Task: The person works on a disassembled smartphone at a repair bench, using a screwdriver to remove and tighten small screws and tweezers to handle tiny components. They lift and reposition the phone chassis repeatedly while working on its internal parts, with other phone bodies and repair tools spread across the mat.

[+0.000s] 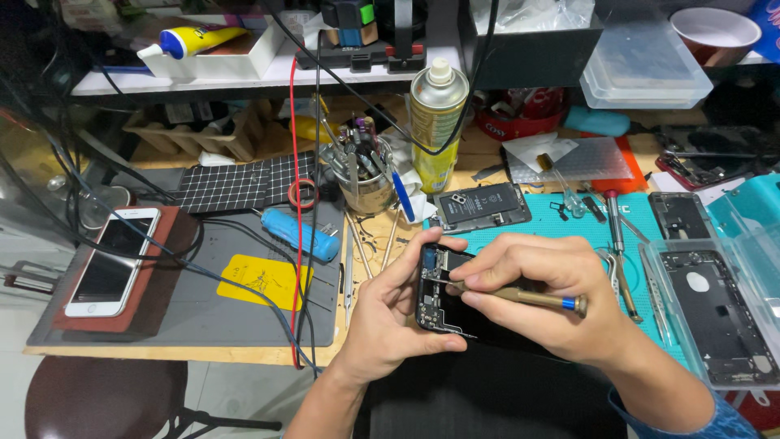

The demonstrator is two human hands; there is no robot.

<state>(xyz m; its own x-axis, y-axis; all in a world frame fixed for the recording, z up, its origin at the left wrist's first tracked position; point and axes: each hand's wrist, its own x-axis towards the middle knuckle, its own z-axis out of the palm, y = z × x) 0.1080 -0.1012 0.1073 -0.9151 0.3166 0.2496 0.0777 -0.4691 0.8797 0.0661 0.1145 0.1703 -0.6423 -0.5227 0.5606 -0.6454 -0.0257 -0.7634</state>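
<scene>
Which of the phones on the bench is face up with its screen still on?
The white smartphone on the reddish-brown pad at far left, with its glass screen on. The opened black phone in the hands and the open black housing at right show bare insides.

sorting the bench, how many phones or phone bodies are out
4: white phone at left, opened phone in the left hand, two open bodies at right. More may be hidden.

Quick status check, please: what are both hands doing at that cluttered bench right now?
Left hand grips the opened phone. Right hand holds a small screwdriver, tip inside the phone. Loose tools and parts close by on the teal mat.
</scene>
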